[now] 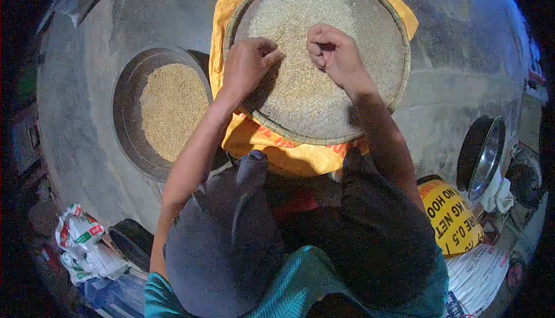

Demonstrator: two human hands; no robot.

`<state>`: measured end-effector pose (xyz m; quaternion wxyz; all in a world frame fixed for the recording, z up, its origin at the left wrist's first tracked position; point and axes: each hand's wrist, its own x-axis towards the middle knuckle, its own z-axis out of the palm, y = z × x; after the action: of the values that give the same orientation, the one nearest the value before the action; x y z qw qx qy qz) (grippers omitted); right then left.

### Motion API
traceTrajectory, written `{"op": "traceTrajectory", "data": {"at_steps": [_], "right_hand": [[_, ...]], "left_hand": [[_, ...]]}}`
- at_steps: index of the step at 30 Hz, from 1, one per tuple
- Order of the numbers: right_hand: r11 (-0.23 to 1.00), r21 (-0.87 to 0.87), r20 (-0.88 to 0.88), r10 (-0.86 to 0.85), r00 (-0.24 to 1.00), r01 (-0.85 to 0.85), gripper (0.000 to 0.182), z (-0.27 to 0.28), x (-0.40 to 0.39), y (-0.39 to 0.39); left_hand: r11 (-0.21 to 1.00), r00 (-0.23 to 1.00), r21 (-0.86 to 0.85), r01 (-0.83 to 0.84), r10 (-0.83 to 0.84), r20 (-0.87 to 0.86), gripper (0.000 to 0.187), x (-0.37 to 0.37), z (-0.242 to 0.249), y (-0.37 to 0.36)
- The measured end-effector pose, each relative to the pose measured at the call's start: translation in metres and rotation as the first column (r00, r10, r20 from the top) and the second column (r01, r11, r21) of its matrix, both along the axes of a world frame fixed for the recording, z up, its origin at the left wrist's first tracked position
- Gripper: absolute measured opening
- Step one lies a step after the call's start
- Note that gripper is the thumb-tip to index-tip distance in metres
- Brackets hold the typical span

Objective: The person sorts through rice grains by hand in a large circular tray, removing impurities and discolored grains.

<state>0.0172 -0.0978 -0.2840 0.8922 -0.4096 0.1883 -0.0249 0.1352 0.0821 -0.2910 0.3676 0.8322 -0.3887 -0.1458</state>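
Observation:
A round woven winnowing tray (406,52) with a bound rim lies in front of my knees. Pale grain (298,14) covers its far part, and more yellowish grains are scattered across the middle. Over the tray's left side, my left hand (247,65) is closed, thumb and fingertips drawn together. My right hand (336,55) hovers near the middle with its fingers curled inward towards the palm. Whatever either hand pinches is too small to make out. Under the tray spreads an orange-yellow sack (260,144) with red print.
To the left stands a wide round metal pan (126,136) holding golden unhusked grain (173,113). A shiny metal basin (484,159) leans at the right. Near my right leg sits a yellow printed sack (454,217) above a white sack (480,274). Plastic bags (87,243) lie at lower left.

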Motion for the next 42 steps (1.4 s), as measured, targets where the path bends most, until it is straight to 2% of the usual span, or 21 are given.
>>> {"op": "traceTrajectory", "data": {"at_steps": [2,5,7,10,12,16,17,19,20,22,23,24,26,30,33,34,35,37,39,40,42], "right_hand": [[1.0,-0.009,-0.014,-0.013,1.0,0.013,0.016,0.004,-0.001,0.004],[0.901,-0.431,-0.188,-0.031,0.982,-0.054,0.016,0.0,0.001,0.012],[0.427,-0.898,-0.153,-0.083,0.985,-0.104,0.017,-0.015,0.002,0.019],[0.167,-0.984,-0.079,-0.09,0.993,-0.063,0.018,-0.023,0.001,0.025],[0.07,-0.994,-0.084,-0.071,0.994,-0.079,0.018,-0.025,0.001,0.027],[-0.065,-0.988,-0.139,-0.051,0.989,-0.143,0.016,-0.028,0.003,0.028],[-0.065,-0.988,-0.14,-0.05,0.989,-0.143,0.016,-0.026,0.003,0.029],[0.344,-0.938,-0.07,-0.062,0.996,-0.045,0.015,-0.021,0.002,0.025],[0.344,-0.938,-0.072,-0.06,0.996,-0.047,0.015,-0.015,0.001,0.02],[0.907,-0.415,-0.175,-0.005,0.985,-0.07,0.013,0.0,-0.002,0.007],[0.994,-0.108,-0.052,-0.004,0.999,-0.002,0.012,0.004,-0.005,0.002],[0.994,-0.108,-0.052,-0.002,0.999,-0.004,0.012,0.003,-0.007,-0.001],[0.923,0.376,0.213,0.005,0.977,-0.086,0.014,-0.002,-0.01,-0.007],[0.927,0.353,0.245,0.035,0.969,-0.123,0.015,-0.009,-0.014,-0.009],[0.987,0.145,0.043,0.062,0.997,-0.067,0.017,-0.007,-0.016,-0.006],[0.936,-0.35,-0.089,0.008,0.996,-0.039,0.019,-0.007,-0.015,0.001],[0.651,-0.756,-0.179,-0.103,0.978,-0.07,0.021,-0.005,-0.013,0.008],[0.51,-0.858,-0.14,-0.119,0.983,-0.06,0.021,-0.012,-0.011,0.012],[0.353,-0.934,-0.098,-0.125,0.987,-0.049,0.022,-0.016,-0.007,0.018],[0.216,-0.975,-0.078,-0.128,0.989,-0.049,0.02,-0.019,-0.005,0.022],[0.075,-0.996,-0.057,-0.13,0.99,-0.048,0.018,-0.022,-0.001,0.027]], "left_hand": [[1.0,1.0,0.021,0.005,-0.005,0.001,0.024,-0.001,-0.002,-0.003],[0.999,1.0,0.045,-0.012,0.013,-0.014,0.024,-0.003,-0.002,-0.003],[0.998,0.999,0.048,-0.036,0.038,-0.032,0.023,-0.004,0.0,-0.004],[0.99,0.943,0.049,-0.129,0.137,-0.302,0.02,0.002,0.0,-0.002],[0.948,0.687,-0.144,-0.284,0.097,-0.72,0.016,0.009,-0.001,0.0],[0.928,0.333,-0.178,-0.329,-0.062,-0.941,0.011,0.02,0.006,0.008],[0.927,0.333,-0.177,-0.33,-0.061,-0.941,0.011,0.021,0.005,0.009],[0.924,0.351,-0.24,-0.296,-0.129,-0.927,0.015,0.021,0.001,0.011],[0.924,0.35,-0.24,-0.299,-0.128,-0.928,0.015,0.02,-0.005,0.009],[0.968,0.732,-0.115,-0.221,0.087,-0.676,0.021,0.016,-0.016,0.0],[0.994,0.862,-0.014,-0.111,0.09,-0.498,0.021,0.016,-0.013,-0.001],[0.993,0.862,-0.014,-0.113,0.091,-0.499,0.021,0.013,-0.01,-0.004],[0.998,0.976,0.041,-0.057,0.064,-0.206,0.023,0.004,-0.007,-0.01],[0.997,1.0,0.073,-0.006,0.008,-0.016,0.027,0.0,-0.006,-0.015],[0.998,0.998,0.039,-0.046,0.048,-0.051,0.023,-0.003,-0.004,-0.013],[0.998,0.998,0.039,-0.043,0.045,-0.05,0.023,-0.002,-0.005,-0.012],[0.997,0.983,0.035,-0.073,0.078,-0.166,0.021,0.001,-0.007,-0.01],[0.994,0.954,0.034,-0.102,0.107,-0.279,0.019,0.006,-0.011,-0.008],[0.941,0.628,-0.115,-0.318,0.119,-0.769,0.014,0.011,-0.011,-0.006],[0.941,0.628,-0.114,-0.318,0.119,-0.769,0.014,0.012,-0.01,-0.003],[0.872,0.303,-0.195,-0.45,-0.056,-0.951,0.014,0.013,0.008,0.001]]}}
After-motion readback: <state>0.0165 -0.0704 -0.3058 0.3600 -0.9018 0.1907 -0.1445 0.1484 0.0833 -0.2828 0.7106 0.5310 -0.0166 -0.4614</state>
